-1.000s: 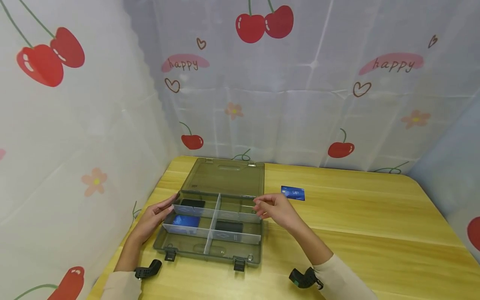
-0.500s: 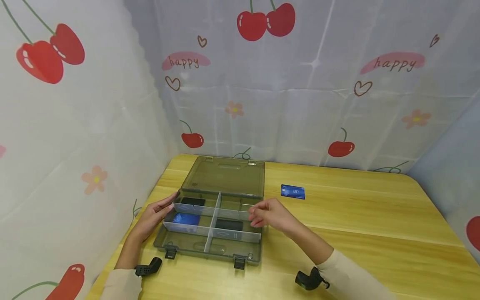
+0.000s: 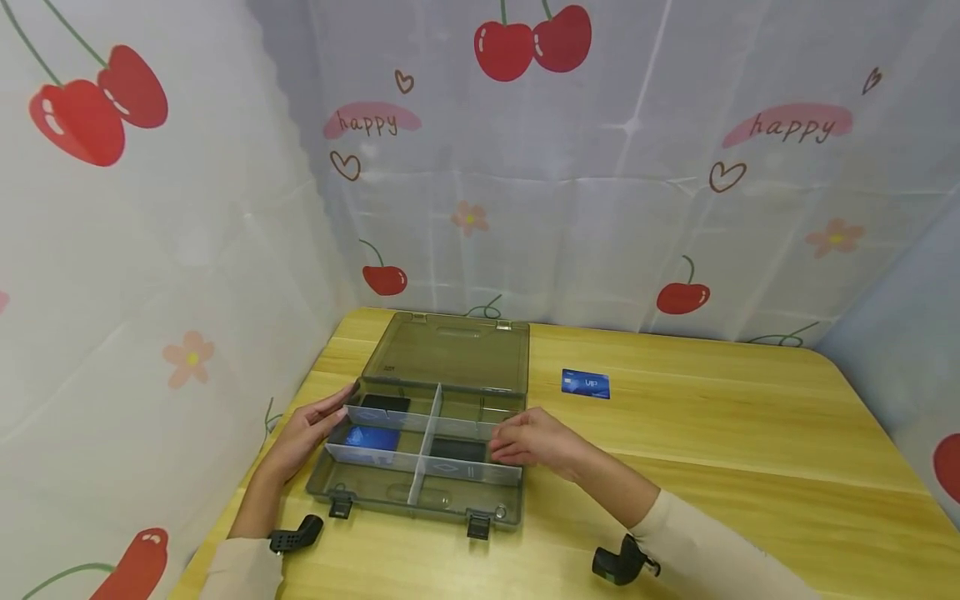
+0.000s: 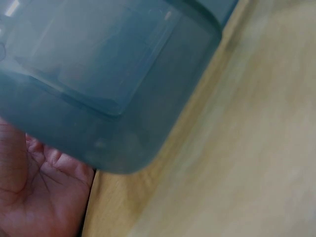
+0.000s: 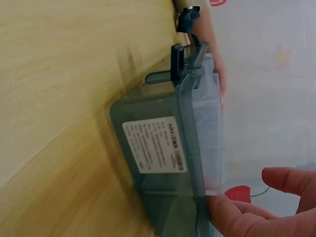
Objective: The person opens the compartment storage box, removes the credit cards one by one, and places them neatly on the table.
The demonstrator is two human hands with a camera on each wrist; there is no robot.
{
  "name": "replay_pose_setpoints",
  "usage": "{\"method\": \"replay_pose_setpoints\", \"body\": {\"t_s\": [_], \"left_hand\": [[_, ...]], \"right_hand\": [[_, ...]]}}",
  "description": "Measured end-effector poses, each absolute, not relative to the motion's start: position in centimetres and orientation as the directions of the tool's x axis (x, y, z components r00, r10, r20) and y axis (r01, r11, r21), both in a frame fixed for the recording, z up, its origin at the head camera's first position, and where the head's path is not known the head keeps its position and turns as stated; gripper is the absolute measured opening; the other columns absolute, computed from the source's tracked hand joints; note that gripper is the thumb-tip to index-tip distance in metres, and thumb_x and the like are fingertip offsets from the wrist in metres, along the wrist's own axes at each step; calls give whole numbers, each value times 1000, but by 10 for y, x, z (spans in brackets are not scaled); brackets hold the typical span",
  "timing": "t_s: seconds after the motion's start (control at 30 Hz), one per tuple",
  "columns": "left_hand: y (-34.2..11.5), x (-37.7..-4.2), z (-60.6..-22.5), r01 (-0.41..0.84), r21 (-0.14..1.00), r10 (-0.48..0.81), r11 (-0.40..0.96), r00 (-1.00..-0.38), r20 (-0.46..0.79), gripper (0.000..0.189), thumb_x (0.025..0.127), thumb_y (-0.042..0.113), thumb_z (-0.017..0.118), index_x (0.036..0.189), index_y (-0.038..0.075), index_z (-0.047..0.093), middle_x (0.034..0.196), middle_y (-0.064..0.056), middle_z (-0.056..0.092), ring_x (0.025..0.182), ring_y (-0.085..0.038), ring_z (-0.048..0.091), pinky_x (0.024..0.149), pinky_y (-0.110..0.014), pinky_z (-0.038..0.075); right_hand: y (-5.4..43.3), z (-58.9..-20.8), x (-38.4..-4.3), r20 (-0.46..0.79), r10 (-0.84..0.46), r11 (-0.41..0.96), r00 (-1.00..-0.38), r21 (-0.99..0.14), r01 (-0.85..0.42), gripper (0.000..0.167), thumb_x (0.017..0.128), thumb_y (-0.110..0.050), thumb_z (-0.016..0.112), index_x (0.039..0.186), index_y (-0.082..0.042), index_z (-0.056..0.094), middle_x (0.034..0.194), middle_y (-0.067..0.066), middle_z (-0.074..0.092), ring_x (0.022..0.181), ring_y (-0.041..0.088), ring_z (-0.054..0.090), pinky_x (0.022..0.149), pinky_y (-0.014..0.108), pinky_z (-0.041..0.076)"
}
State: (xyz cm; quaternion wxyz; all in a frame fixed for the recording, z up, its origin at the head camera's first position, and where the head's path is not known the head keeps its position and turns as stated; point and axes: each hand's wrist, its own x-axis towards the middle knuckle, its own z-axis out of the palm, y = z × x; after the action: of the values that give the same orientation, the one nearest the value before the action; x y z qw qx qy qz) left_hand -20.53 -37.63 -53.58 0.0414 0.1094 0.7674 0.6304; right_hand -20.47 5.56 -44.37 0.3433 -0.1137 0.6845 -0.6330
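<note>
A smoky see-through plastic organizer box (image 3: 390, 507) lies with its lid (image 3: 450, 354) folded back, and pale dividers (image 3: 428, 425) split it into several compartments. A blue card (image 3: 372, 439) is in the middle left one. Dark flat pieces lie at the back left (image 3: 386, 404) and middle right (image 3: 459, 451). My left hand (image 3: 302, 437) rests along the box's left side, fingers mostly straight. Over the right rim reach the fingers of my right hand (image 3: 542, 444), near the middle right compartment. In the right wrist view its thumb stands apart and no held thing shows; some fingertips are hidden.
A blue card marked VIP (image 3: 586, 384) lies on the wooden table (image 3: 712, 450), right of the lid. Two black latches (image 3: 478, 526) hang at the box's front. A cherry-print curtain (image 3: 570, 208) closes off the back and sides.
My right hand has moved from the back right compartment toward me, to the middle right one. The left hand and the box have stayed in place.
</note>
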Motion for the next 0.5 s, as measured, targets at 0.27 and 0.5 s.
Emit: {"method": "replay_pose_setpoints", "body": {"t_s": [0.27, 0.5], "left_hand": [[-374, -204, -535, 100, 975, 206, 197, -977, 58, 55, 107, 24, 55, 157, 9, 39, 164, -9, 31, 152, -32, 16, 104, -10, 34], [-374, -205, -534, 107, 974, 216, 199, -974, 63, 55, 107, 24, 54, 158, 9, 38, 164, -10, 30, 153, -34, 15, 104, -10, 33]], "right_hand": [[48, -445, -205, -391, -605, 173, -693, -915, 365, 47, 103, -10, 52, 135, 23, 46, 128, 37, 56, 121, 46, 60, 97, 40, 54], [41, -447, -206, -422, -576, 174, -701, -900, 399, 47, 102, -10, 54, 134, 23, 46, 126, 36, 55, 121, 46, 59, 97, 39, 54]]}}
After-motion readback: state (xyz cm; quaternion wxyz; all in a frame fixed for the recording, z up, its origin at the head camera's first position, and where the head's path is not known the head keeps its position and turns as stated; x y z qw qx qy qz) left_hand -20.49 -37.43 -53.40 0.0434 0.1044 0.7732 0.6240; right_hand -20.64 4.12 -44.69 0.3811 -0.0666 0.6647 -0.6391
